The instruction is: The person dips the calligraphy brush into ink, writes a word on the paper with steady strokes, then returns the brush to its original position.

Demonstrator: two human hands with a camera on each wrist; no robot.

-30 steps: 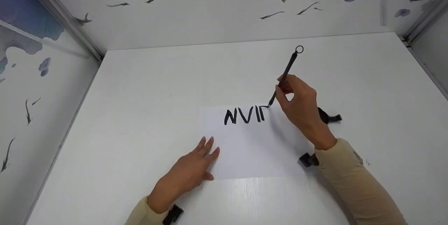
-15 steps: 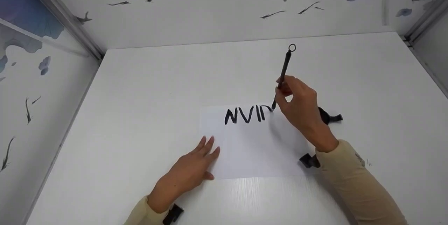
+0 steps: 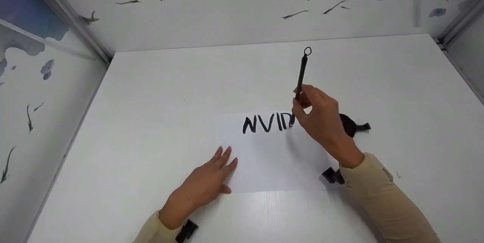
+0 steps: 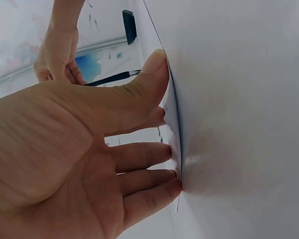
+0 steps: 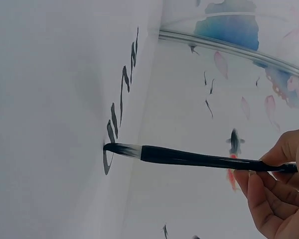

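Note:
A dark-handled calligraphy brush [image 5: 189,158] with a hanging loop is pinched in my right hand [image 3: 319,116], its handle nearly upright. Its inked bristles [image 5: 122,149] touch the white paper [image 3: 276,167] at the lower part of a curved stroke. Black letters [image 3: 266,123] reading "NVI" and a rounded D shape run along the sheet's upper part. My left hand [image 3: 206,182] rests with spread, straight fingers on the paper's left edge. In the left wrist view the thumb [image 4: 154,62] and fingertips lie along that edge.
A black round object with a short spout-like end [image 3: 351,126] sits behind my right wrist, partly hidden. The white table [image 3: 151,103] is bounded by panels printed with fish and leaves. Black wrist devices [image 3: 332,175] show beside both cuffs.
The brush tip has moved from the top of the last letter down and round its curve, rounding it into a D. The brush handle has swung left and more upright. My left hand stays put.

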